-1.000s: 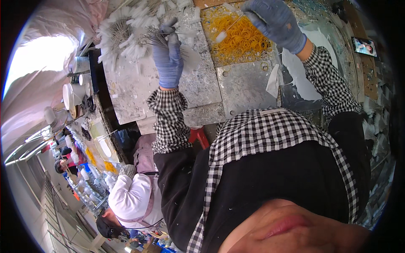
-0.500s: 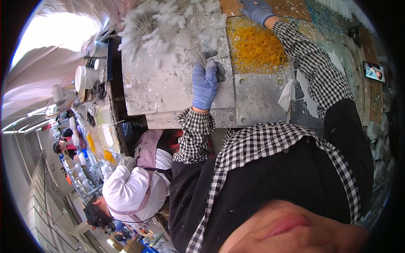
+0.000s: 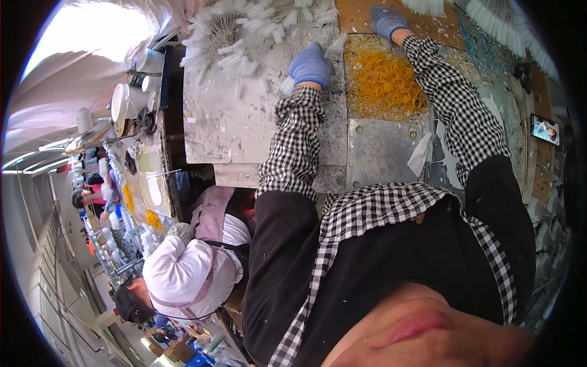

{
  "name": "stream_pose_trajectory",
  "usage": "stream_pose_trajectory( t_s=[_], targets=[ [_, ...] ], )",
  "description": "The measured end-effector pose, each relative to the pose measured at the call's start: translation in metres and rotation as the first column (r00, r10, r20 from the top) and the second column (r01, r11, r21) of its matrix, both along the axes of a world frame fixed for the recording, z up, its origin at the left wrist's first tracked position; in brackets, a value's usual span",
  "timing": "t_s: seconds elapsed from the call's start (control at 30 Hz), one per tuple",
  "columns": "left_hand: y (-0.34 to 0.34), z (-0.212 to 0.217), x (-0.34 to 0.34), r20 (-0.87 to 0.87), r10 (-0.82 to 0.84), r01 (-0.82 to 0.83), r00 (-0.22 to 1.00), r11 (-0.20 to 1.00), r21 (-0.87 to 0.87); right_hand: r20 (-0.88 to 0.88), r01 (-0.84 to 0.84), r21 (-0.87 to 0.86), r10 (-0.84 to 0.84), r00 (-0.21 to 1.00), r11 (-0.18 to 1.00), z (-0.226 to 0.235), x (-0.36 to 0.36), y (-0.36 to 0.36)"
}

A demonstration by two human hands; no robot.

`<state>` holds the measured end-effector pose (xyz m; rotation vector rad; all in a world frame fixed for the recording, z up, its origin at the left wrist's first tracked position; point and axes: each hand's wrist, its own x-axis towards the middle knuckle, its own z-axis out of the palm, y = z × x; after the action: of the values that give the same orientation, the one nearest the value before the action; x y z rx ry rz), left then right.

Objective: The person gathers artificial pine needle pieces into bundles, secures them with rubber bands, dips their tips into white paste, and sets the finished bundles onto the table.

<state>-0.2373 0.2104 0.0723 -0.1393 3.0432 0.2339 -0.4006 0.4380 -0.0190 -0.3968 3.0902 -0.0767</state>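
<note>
My left hand (image 3: 310, 65), in a blue knit glove, is closed over the metal-topped bench (image 3: 232, 128), its fingertips turned away from view. A white bristle tuft (image 3: 287, 86) sticks out beside its wrist, and another brush tuft (image 3: 337, 44) lies just to its right. Whatever it grips is hidden under the glove. Beyond the pile of yellow rubber bands (image 3: 388, 82), my right hand (image 3: 387, 23), gloved alike, rests curled at the brown board (image 3: 422, 21). I cannot make out anything in its fingers. Wire-stemmed white brushes (image 3: 229, 33) are heaped at the far left.
A metal plate (image 3: 382, 150) with a white scrap (image 3: 420, 156) lies nearer me. More white brushes (image 3: 501, 24) fan out at the far right, above a phone (image 3: 545, 129). To my left, a co-worker in white (image 3: 189, 275) sits by another bench; white buckets (image 3: 125, 103) stand beyond.
My left hand has reached forward and turned its back upward; the wire stems that showed in it are now hidden. My right hand has shifted slightly and its fingers look more curled.
</note>
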Motion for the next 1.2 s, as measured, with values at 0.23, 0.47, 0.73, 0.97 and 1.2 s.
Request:
stream_pose_trajectory(
  t_s=[0.23,0.47,0.73,0.97,1.2],
  targets=[
    [-0.061,0.000,0.039,0.004,0.233,-0.167,0.972,0.680,0.714,-0.121,-0.230,-0.036,0.224,0.967,0.972,0.105,0.071,-0.064],
    [-0.070,0.042,0.107,0.144,0.355,-0.153,0.924,-0.003,0.988,-0.143,-0.549,-0.074,0.536,0.832,0.833,0.078,0.103,-0.102],
    [-0.061,0.026,0.158,0.022,0.395,0.048,0.918,-0.166,0.985,-0.414,-0.630,0.387,0.737,0.534,0.674,0.031,0.104,-0.108],
    [-0.041,0.018,0.185,0.206,0.446,0.056,0.871,-0.507,0.860,-0.120,-0.637,0.349,0.707,0.697,0.688,0.059,0.098,-0.119],
    [-0.047,0.001,0.184,0.293,0.456,-0.007,0.841,-0.531,0.848,0.003,-0.614,0.423,0.676,0.737,0.667,0.074,0.118,-0.116]
  ],
)
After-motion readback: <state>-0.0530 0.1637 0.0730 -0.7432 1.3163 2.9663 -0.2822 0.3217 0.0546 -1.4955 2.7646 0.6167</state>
